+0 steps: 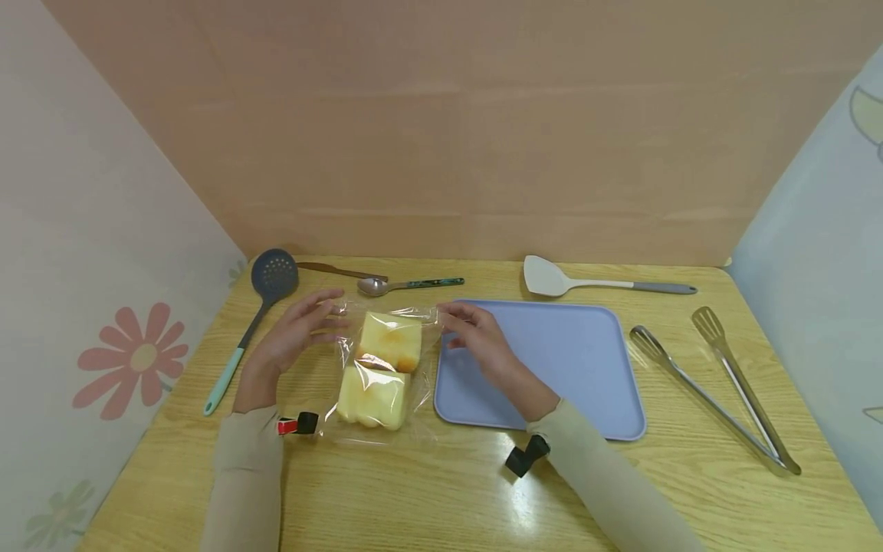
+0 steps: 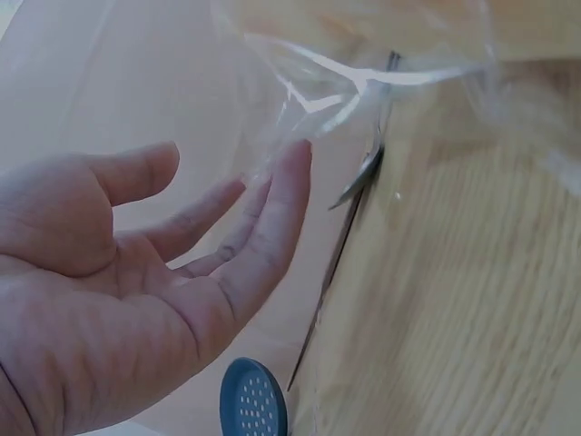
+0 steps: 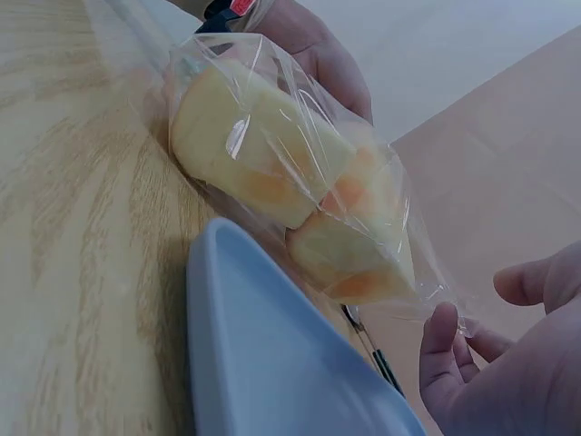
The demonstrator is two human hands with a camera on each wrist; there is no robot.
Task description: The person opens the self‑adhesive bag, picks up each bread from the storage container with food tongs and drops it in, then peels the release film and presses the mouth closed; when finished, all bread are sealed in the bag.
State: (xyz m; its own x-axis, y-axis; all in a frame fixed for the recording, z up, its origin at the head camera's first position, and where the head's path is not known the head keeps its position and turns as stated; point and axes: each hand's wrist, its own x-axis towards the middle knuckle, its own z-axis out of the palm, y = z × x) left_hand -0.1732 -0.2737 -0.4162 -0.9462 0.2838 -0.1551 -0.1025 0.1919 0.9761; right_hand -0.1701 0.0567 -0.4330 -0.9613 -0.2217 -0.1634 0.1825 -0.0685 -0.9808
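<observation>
A clear plastic bag (image 1: 426,368) with two pieces of bread (image 1: 389,341) inside lies on the table, left of a blue tray (image 1: 566,360). At its upper left side is my left hand (image 1: 297,333). Those fingers are loosely spread, with the thumb apart, and the fingertips meet the film in the left wrist view. My right hand (image 1: 483,341) is at the bag's upper right corner, over the tray's left edge. In the right wrist view its fingertips touch the film corner while the thumb stands away. The bread (image 3: 254,145) shows browned edges.
A slotted skimmer (image 1: 274,276) lies far left. Behind the bag are a brown knife-like utensil (image 1: 338,270) and a spoon (image 1: 375,287). A white spatula (image 1: 548,277) lies behind the tray, and metal tongs (image 1: 717,410) lie spread at the right. Walls border the table's back and sides.
</observation>
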